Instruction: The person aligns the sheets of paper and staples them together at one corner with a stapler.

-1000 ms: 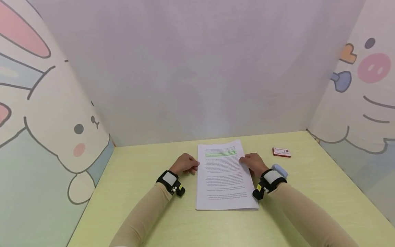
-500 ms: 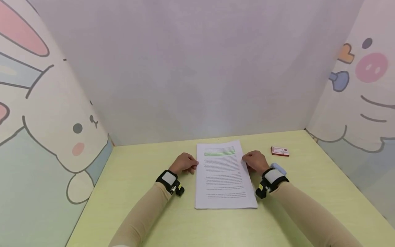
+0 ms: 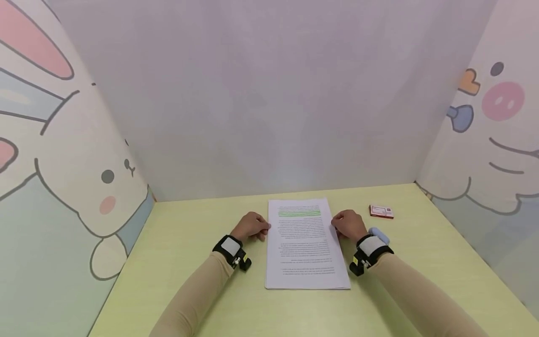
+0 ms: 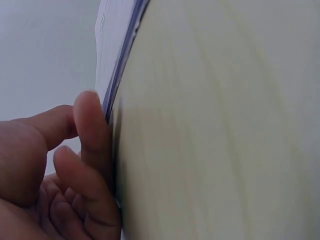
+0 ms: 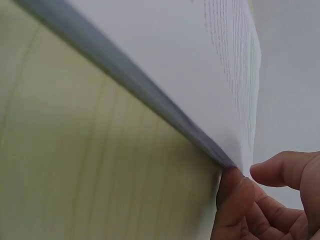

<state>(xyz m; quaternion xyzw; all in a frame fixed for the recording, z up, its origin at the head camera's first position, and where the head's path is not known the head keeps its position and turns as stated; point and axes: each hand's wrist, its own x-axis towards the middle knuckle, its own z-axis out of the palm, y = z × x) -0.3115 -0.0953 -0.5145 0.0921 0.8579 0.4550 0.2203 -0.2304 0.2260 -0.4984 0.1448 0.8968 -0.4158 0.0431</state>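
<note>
A stack of printed paper sheets (image 3: 305, 252) lies flat on the table, with green highlighted lines near its far end. At its left edge, my left hand (image 3: 251, 226) touches the sheets with loosely bent fingertips; in the left wrist view the fingers (image 4: 92, 125) rest against the stack's side. My right hand (image 3: 349, 224) is at the opposite edge. In the right wrist view its fingers (image 5: 232, 195) touch the side of the stack (image 5: 165, 75), while the thumb stands apart from the paper.
A small red and white box (image 3: 381, 211) lies on the pale yellow table (image 3: 202, 299) to the right. Nearer, a light blue object (image 3: 379, 234) is partly hidden by my right wrist. A pale back wall and cartoon side panels enclose the table.
My right thumb has come off the top sheet, and that hand has shifted slightly right to the stack's edge. The left hand stays at the left edge. The head view has tilted slightly.
</note>
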